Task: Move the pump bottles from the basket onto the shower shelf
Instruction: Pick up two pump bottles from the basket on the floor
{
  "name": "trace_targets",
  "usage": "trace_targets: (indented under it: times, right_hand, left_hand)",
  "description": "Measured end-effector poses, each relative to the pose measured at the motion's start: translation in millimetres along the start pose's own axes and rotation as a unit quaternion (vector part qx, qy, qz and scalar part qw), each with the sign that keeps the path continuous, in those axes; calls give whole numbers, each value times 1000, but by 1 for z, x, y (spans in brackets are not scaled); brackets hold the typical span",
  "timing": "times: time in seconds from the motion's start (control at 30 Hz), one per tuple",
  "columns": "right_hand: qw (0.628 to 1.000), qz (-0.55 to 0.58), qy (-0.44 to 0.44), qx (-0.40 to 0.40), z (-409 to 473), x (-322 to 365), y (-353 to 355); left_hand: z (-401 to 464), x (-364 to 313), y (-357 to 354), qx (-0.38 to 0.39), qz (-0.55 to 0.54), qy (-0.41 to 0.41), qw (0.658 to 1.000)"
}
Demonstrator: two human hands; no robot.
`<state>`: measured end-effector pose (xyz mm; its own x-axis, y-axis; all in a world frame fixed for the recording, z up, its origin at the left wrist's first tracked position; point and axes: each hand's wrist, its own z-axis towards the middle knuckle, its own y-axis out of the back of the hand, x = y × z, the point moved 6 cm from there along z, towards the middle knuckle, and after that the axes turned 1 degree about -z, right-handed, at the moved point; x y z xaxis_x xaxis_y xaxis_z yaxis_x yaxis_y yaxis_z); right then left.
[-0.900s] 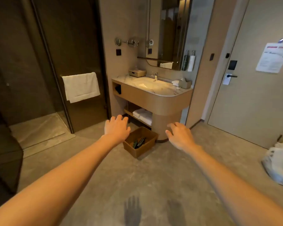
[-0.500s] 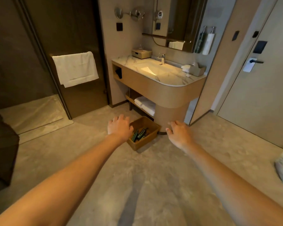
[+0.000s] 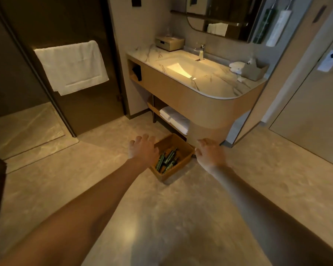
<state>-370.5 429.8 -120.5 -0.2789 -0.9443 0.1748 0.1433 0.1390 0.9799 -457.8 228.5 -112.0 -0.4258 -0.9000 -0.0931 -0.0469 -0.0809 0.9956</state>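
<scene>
A brown rectangular basket (image 3: pixel 183 148) stands on the floor in front of the vanity. Inside it lie dark green pump bottles (image 3: pixel 166 160) on their sides, partly covered by my left hand. My left hand (image 3: pixel 142 148) hovers over the basket's left rim, fingers spread, holding nothing. My right hand (image 3: pixel 210 152) is stretched out just right of the basket, fingers apart and empty. The shower (image 3: pixel 25 127) opens at the far left behind a dark glass panel; no shelf shows inside it.
The curved vanity (image 3: pixel 204 104) with a marble top and lit sink stands right behind the basket, folded towels on its lower shelf. A white towel (image 3: pixel 71 66) hangs on the dark door. Two bottles (image 3: pixel 271 25) hang on the wall by the mirror. A room door (image 3: pixel 319 104) stands right.
The view has come closer to the vanity and tilted down. Both hands have stayed stretched out on either side of the basket, and the left one now overlaps its rim.
</scene>
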Motion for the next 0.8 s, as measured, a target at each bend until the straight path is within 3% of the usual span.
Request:
trace_targets:
  times: [0.23,0.53,0.8]
  right_hand:
    - [998,8,4,64,87,-26,-84]
    - [994,25,25,105,246,-61,-141]
    - [976,4,18,216,295,-76,-257]
  left_hand:
    - [96,5,-77,69,-2,4,998]
    - [232,8,-135,100,-20,57,993]
    - [312,24,-232,165,-25,58,984]
